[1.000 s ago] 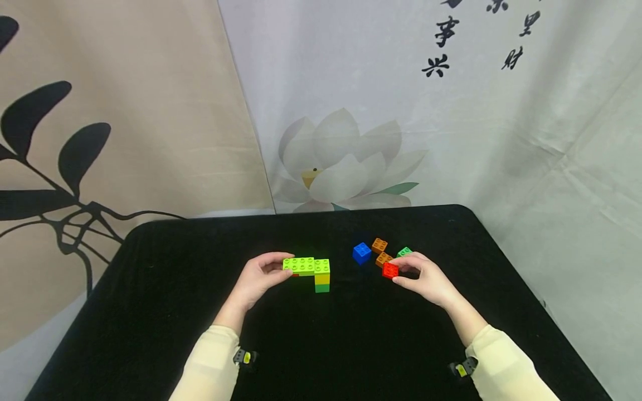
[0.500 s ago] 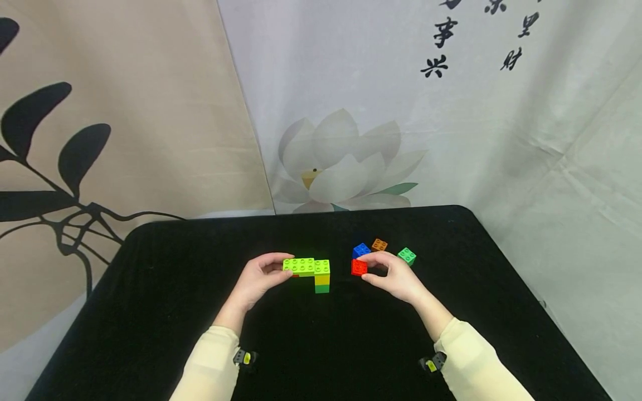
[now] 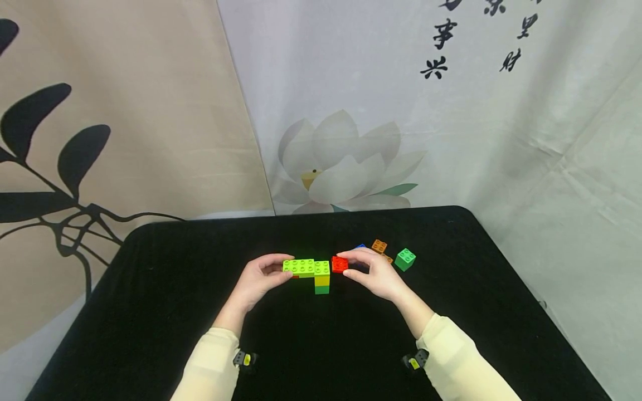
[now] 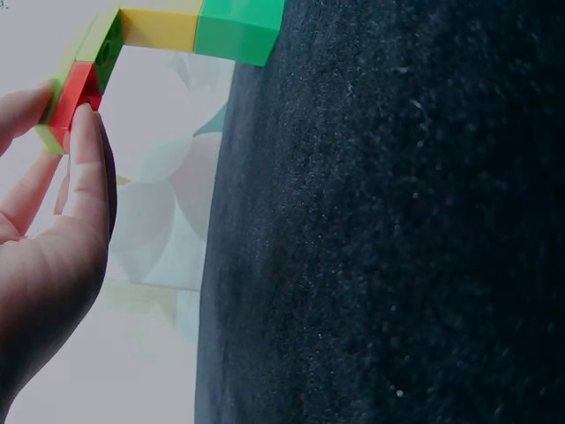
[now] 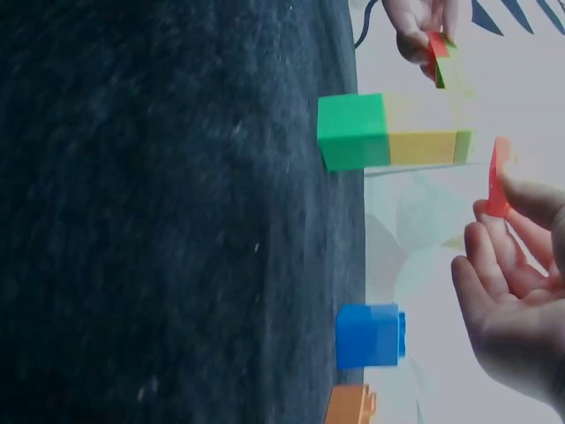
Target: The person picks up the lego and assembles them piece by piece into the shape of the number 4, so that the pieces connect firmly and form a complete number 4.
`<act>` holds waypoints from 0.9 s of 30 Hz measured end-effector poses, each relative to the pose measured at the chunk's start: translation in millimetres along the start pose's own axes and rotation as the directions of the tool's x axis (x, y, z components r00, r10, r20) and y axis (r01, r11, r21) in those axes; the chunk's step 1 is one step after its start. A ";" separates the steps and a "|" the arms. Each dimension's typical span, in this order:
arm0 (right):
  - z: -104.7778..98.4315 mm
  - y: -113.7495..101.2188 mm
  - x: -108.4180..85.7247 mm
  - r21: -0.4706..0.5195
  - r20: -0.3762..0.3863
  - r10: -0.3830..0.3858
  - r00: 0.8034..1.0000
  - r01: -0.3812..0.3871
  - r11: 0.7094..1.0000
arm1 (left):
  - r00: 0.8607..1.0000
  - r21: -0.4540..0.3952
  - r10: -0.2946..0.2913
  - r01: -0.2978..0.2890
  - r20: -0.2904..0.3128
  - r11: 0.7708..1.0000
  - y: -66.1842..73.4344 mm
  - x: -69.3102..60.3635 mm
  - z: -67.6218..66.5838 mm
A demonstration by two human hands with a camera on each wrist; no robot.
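"When you look from the head view, where does the red brick (image 3: 340, 264) lie?"

"Just right of the stepped build (image 3: 307, 268), a narrow dark gap between them. The right hand (image 3: 378, 273) is the nearer; its grip pinches the brick."

"And the left hand (image 3: 256, 281)?"

"Its grip pinches the build's left end. The build's long axis runs left to right, pointing towards the red brick, which looks nearly square from above. A pair of orange bricks (image 3: 379, 245) and a loose green brick (image 3: 405, 258) lie on the counter (image 3: 281, 345) beyond the right hand."

"What does the left wrist view add?"

"The pinched end has a red piece (image 4: 78, 93) under the light-green brick (image 4: 93, 40). A yellow piece (image 4: 161, 29) and a green foot (image 4: 238, 26) reach down from the other end."

"And the right wrist view?"

"The red brick shows edge-on, apart from the build and seemingly higher than its top. I judge that offset, sideways and up, the relation that matters. The blue brick (image 5: 369, 336) sits well apart. Whether the green foot touches the counter, I can't tell."
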State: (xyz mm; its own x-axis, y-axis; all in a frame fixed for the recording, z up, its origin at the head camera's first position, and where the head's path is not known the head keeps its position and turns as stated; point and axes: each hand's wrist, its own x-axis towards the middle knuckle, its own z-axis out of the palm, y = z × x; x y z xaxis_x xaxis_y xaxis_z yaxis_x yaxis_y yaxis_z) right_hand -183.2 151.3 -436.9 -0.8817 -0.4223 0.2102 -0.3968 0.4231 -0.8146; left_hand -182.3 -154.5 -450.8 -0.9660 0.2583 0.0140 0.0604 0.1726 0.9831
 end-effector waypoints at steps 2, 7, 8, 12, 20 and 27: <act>2.8 -2.0 2.1 -0.004 -0.004 -0.002 1.000 0.002 1.000 | 1.000 -0.003 0.002 -0.002 0.001 1.000 0.0 0.0 -0.1; 9.8 -7.4 7.1 -0.045 -0.010 -0.003 1.000 0.003 0.999 | 1.000 -0.004 0.002 -0.002 0.008 1.000 -0.3 0.5 -0.2; 11.2 -8.3 8.1 -0.051 -0.009 -0.006 1.000 0.005 0.999 | 1.000 -0.002 0.001 -0.001 0.010 1.000 -0.4 0.7 -0.2; 16.5 -11.4 11.8 -0.045 -0.008 -0.023 1.000 0.022 0.999 | 1.000 0.008 -0.006 0.005 0.011 1.000 -0.5 1.1 -0.3; 24.4 -10.8 16.5 -0.031 -0.007 -0.041 0.999 0.040 0.999 | 1.000 0.017 -0.016 0.016 -0.002 1.000 -0.6 0.2 0.5; 27.5 -12.1 19.2 -0.026 -0.006 -0.054 0.999 0.054 0.998 | 1.000 0.018 -0.023 0.023 -0.007 1.000 0.6 0.8 0.5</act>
State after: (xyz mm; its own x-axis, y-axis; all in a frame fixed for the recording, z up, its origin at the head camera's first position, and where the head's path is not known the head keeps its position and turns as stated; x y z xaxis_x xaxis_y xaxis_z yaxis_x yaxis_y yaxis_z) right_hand -188.3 116.1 -437.8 -0.8606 -0.4395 0.2572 -0.4501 0.4202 -0.7879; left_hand -182.9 -153.8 -450.3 -0.9687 0.2479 -0.0078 0.0423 0.1957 0.9797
